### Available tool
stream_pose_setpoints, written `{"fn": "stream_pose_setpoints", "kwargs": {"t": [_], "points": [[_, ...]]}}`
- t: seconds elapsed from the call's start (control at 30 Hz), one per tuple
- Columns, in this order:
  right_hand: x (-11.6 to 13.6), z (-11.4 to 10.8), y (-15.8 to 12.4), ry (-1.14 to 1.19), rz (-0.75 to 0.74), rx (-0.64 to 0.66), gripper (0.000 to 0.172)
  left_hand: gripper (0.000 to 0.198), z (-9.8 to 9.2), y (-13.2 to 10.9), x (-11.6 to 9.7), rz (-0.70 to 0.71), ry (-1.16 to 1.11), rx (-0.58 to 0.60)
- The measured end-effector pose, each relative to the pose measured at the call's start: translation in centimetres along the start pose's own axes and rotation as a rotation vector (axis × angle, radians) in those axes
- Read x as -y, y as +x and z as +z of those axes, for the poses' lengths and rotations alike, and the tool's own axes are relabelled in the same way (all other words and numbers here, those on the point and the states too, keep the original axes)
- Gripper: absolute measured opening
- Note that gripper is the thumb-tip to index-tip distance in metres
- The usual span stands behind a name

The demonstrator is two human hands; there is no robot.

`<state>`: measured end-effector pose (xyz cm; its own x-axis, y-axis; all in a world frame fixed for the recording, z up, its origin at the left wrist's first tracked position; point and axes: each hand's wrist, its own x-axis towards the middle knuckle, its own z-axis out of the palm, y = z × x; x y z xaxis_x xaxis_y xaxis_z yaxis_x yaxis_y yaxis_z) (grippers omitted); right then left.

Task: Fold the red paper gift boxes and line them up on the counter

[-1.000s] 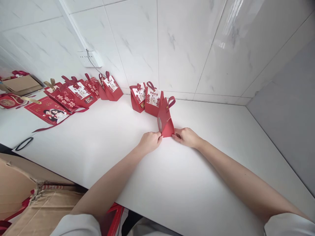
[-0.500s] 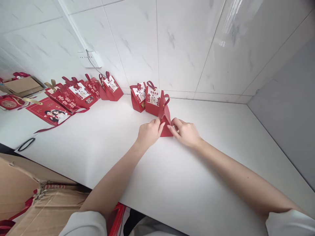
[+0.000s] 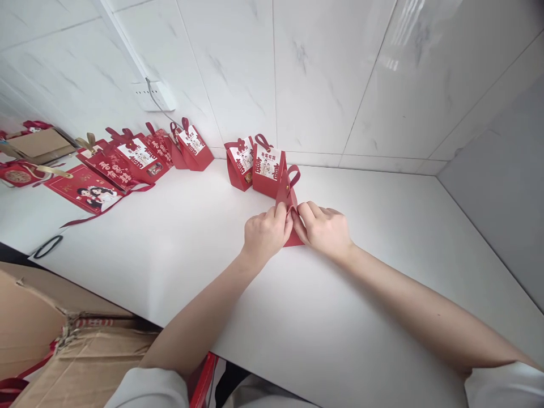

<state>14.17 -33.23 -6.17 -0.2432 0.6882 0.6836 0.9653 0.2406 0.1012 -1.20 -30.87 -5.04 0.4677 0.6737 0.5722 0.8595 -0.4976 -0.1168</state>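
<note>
A small red paper gift bag point(image 3: 287, 192) with a looped red handle stands on the white counter point(image 3: 340, 317), near the middle. My left hand point(image 3: 266, 235) grips its left side with fingers curled. My right hand point(image 3: 323, 229) pinches its right side, fingers closed on the paper. The hands nearly touch and hide the bag's lower half. Two finished red bags with printed white labels point(image 3: 257, 165) stand just behind it against the wall.
More red bags and flat red boxes point(image 3: 127, 161) lie along the wall at left. A wall socket with a cable point(image 3: 155, 96) is above them. A black loop point(image 3: 47, 247) lies near the counter's left edge. Cardboard boxes point(image 3: 63, 351) sit below the counter.
Both hands rose from the bag's base corners to its middle and closed together on it. The bag stayed in place on the counter.
</note>
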Motion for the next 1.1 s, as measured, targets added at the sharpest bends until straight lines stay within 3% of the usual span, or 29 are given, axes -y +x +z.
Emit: {"fn": "stream_pose_setpoints", "kwargs": {"t": [0.17,0.3,0.53,0.73,0.87,1.1], "points": [[-0.2,0.7,-0.3,-0.008,-0.019,-0.073,0.030,0.038,0.8,-0.1,0.0,0.006,-0.013,0.000],[-0.3,1.1,-1.0,0.032,0.012,-0.031,0.030,0.046,1.3,-0.6,0.0,-0.003,-0.030,0.098],[-0.4,1.6,-3.1,0.147,0.121,0.203,0.030,0.058,0.8,-2.4,0.0,-0.038,-0.046,0.467],[-1.5,2.5,-3.9,0.301,0.149,0.474,0.025,0.050,1.8,-2.7,1.7,-0.001,-0.157,0.665],[-2.4,3.1,-3.9,0.483,0.120,0.552,0.022,0.050,2.6,-2.1,3.0,0.014,-0.283,0.697],[-2.9,3.4,-3.8,0.592,0.094,0.535,0.023,0.050,2.8,-1.6,3.8,0.093,-0.360,0.702]]}}
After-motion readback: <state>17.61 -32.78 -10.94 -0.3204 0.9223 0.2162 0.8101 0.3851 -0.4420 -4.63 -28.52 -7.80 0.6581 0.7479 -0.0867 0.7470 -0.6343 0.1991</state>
